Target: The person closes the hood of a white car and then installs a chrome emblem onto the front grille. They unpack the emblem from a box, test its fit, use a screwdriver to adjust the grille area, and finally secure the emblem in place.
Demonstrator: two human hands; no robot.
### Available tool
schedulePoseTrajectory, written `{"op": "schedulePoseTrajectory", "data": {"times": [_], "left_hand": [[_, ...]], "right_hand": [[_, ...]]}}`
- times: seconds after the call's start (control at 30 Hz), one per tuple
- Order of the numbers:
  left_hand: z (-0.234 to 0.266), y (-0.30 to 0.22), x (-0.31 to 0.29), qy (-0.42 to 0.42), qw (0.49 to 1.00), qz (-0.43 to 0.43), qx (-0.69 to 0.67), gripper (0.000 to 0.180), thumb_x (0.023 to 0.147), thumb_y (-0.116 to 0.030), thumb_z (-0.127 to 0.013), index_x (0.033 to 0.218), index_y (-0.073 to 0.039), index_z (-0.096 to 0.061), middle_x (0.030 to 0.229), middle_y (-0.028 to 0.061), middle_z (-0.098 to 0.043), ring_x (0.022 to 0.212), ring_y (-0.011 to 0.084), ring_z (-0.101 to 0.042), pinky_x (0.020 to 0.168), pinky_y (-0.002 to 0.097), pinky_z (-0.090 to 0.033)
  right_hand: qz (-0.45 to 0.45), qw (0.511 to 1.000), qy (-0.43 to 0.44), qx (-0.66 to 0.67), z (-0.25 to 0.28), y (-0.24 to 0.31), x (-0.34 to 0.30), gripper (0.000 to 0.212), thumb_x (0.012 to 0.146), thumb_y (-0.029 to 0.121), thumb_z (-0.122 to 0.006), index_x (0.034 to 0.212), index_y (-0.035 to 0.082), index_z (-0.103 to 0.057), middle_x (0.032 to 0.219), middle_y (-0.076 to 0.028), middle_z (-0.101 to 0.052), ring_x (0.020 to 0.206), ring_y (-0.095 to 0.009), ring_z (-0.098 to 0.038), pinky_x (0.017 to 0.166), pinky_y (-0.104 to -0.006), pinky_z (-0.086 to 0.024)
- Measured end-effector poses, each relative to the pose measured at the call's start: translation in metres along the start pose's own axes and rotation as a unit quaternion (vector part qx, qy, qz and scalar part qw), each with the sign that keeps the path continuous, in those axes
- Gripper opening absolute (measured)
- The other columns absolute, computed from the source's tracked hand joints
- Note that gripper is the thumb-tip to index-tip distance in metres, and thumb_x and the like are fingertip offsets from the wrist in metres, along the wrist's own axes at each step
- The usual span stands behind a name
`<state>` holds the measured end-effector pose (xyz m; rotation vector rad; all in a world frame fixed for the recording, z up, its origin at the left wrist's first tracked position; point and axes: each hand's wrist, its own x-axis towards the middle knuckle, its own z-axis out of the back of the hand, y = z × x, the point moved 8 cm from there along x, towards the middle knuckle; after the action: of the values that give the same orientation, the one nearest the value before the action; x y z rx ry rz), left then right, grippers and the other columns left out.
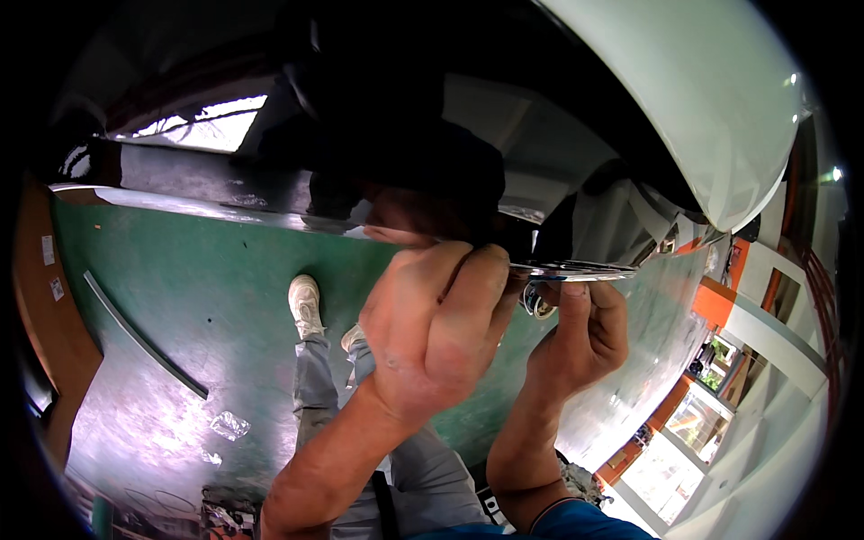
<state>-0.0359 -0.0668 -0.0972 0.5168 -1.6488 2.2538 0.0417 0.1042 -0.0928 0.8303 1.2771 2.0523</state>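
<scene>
A large glossy black car panel point(396, 99) fills the upper part of the view and mirrors my hands and the surroundings. My left hand point(427, 328) is closed, its knuckles up against the panel's lower edge. Whatever its curled fingers hold is hidden behind the hand. To its right, my right hand point(580, 337) is closed, thumb and fingers pinching a thin, shiny chrome-like piece point(580, 269) from below. This piece lies flat along the panel's edge. Between the two hands, close to the right fingertips, shows a small ring-shaped thing point(538, 304); its kind is unclear.
White bodywork point(711, 99) curves down at the upper right. On the green floor point(243, 333) lie a long grey strip point(148, 337) and a crumpled clear wrapper point(230, 425). A brown cardboard box point(58, 333) stands at the far left. My shoe point(305, 303) is below the panel.
</scene>
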Motion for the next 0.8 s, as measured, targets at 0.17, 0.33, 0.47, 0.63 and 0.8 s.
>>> {"op": "schedulePoseTrajectory", "data": {"times": [0.17,0.33,0.47,0.63,0.8], "left_hand": [[-0.006,-0.001,0.002,0.044,0.998,0.016,0.037,0.056,0.066,0.002,-0.085,0.113,-0.001,-0.055,0.110,0.0148,-0.053,0.089,0.0253,-0.057,0.074,0.0312,-0.050],[-0.001,0.002,-0.004,-0.034,0.998,0.049,0.010,0.047,0.069,0.000,-0.083,0.109,0.001,-0.059,0.104,0.0137,-0.059,0.087,0.0283,-0.057,0.084,0.0405,-0.048],[-0.003,0.000,-0.007,-0.023,0.997,0.070,0.038,0.049,0.069,0.001,-0.082,0.111,0.001,-0.055,0.107,0.0137,-0.057,0.087,0.0254,-0.056,0.087,0.0378,-0.048],[0.005,-0.004,-0.012,-0.020,0.992,0.103,0.075,0.036,0.084,0.003,-0.072,0.114,0.003,-0.053,0.109,0.0119,-0.059,0.093,0.0169,-0.062,0.080,0.0299,-0.054],[0.010,-0.003,-0.010,-0.083,0.980,0.170,0.056,0.022,0.088,0.000,-0.069,0.106,0.006,-0.060,0.101,0.0117,-0.066,0.088,0.0144,-0.064,0.074,0.0261,-0.054]], "right_hand": [[-0.015,1.000,-0.008,0.002,0.001,-0.001,0.003,0.013,0.088,-0.006,-0.066,0.100,-0.010,-0.064,0.088,-0.013,-0.069,0.074,-0.016,-0.068,0.070,-0.0276,-0.057],[-0.022,1.000,-0.001,0.007,-0.001,-0.008,0.002,0.015,0.085,0.000,-0.072,0.097,-0.008,-0.066,0.084,-0.009,-0.070,0.073,-0.012,-0.064,0.069,-0.0230,-0.052],[-0.026,0.999,0.009,-0.030,-0.003,-0.005,0.003,0.015,0.085,0.005,-0.074,0.096,-0.004,-0.068,0.080,-0.006,-0.069,0.066,-0.008,-0.059,0.063,-0.0217,-0.048],[0.013,1.000,-0.002,-0.004,-0.008,0.008,0.000,0.012,0.084,0.004,-0.073,0.093,-0.002,-0.068,0.077,-0.008,-0.069,0.064,-0.011,-0.061,0.060,-0.0234,-0.049],[0.005,1.000,-0.006,0.021,-0.008,0.006,-0.002,0.009,0.080,0.002,-0.074,0.087,0.000,-0.067,0.071,-0.010,-0.066,0.056,-0.018,-0.062,0.052,-0.0274,-0.047]]}}
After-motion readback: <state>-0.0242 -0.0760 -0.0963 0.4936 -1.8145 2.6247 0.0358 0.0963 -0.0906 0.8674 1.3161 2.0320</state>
